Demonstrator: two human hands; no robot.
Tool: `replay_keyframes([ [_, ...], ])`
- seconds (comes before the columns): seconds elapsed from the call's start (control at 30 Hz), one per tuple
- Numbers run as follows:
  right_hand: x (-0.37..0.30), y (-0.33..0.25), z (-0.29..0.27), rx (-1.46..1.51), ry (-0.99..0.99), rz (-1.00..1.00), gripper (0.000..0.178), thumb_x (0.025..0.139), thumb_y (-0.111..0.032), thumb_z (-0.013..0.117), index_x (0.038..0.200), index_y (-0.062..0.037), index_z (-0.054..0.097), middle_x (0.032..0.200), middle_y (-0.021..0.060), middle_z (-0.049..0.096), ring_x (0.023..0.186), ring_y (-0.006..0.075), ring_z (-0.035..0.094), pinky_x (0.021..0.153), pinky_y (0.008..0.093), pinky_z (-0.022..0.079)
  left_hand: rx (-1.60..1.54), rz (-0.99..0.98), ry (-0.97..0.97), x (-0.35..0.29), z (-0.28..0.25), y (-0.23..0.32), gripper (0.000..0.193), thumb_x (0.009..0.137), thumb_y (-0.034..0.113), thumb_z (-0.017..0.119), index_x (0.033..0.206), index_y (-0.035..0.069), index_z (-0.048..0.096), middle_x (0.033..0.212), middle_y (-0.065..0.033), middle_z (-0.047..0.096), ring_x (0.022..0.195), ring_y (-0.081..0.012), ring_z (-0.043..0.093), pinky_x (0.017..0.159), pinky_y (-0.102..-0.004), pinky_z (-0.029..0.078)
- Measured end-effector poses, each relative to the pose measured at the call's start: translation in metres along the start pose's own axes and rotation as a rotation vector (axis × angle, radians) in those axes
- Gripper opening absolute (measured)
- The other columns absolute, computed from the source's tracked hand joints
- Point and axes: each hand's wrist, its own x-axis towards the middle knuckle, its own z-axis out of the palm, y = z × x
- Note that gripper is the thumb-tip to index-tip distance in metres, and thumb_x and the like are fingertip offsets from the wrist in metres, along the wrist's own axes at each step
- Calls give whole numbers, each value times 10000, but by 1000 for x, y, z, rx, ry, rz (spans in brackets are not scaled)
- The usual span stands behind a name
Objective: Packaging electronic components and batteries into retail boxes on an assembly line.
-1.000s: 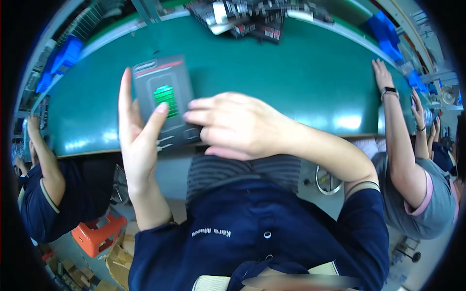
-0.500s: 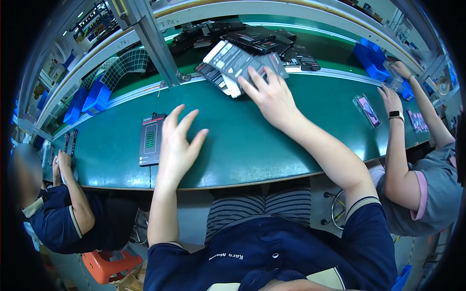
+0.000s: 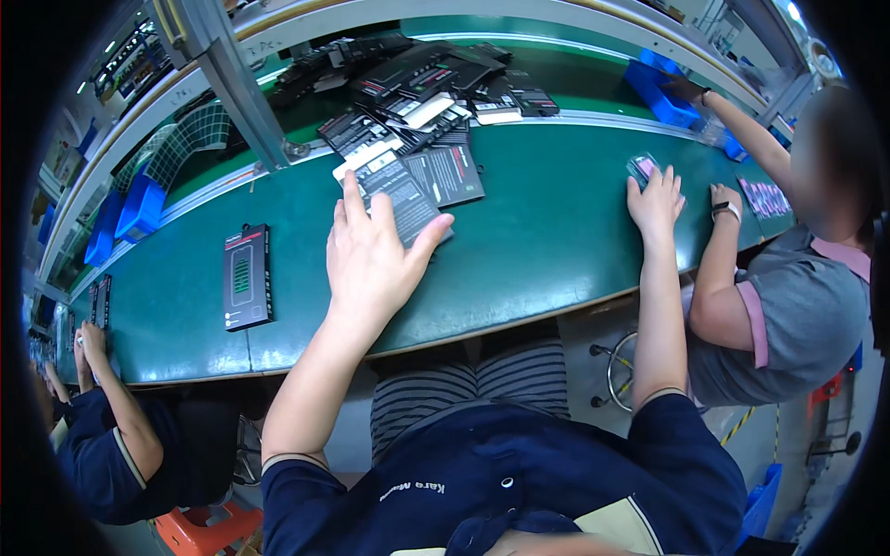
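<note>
My left hand [image 3: 371, 255] is open with its fingers spread. Its fingertips reach over a flat black retail box [image 3: 408, 196] lying printed side up, and whether they touch it cannot be told. A second box [image 3: 447, 176] lies partly beneath that one, at the near edge of a heap. My right hand [image 3: 656, 204] stretches to the far right, fingers extended over a pink item in clear packaging [image 3: 642, 166] and hiding much of it. Left of my left hand, another black box [image 3: 247, 277] with a green-barred picture and a hang tab lies alone on the green table.
A heap of black boxes [image 3: 408, 74] fills the strip behind the table [image 3: 519, 250]. Blue bins [image 3: 663, 93] stand at far right and left [image 3: 141, 206]. A metal post [image 3: 236, 93] rises behind. Co-workers sit on both sides; one's hand [image 3: 726, 199] rests near my right hand.
My right hand has left the boxes at the heap and moved right onto the clear pack. My left hand has moved right, from beside the lone box to the loose boxes. The view has shifted.
</note>
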Motion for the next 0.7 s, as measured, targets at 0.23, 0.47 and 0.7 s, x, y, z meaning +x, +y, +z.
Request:
replay_keyframes([
  [0.23,-54,-43,-93,277,-366,-161,381,910,-308,665,1186,-45,660,1238,182,644,1203,385,562,1048,484,406,144,70,-41,0,5,4,768,808,520,746,1369,45,526,1509,-409,268,1113,-472,568,940,-491,493],
  [0.47,-89,-65,-109,628,-375,-197,343,830,-289,757,1145,-172,684,1393,241,502,1305,400,443,1082,490,351,120,-52,-9,31,16,5,721,802,542,748,1081,-99,572,1426,-431,374,1005,-455,629,882,-471,539],
  [0.7,-93,-48,-106,864,-448,-62,491,692,-120,746,1154,-32,605,1158,156,618,1085,284,577,940,386,480,-165,296,-50,2,-11,0,617,671,104,699,1243,6,492,1459,-322,396,1245,-433,505,1042,-486,445],
])
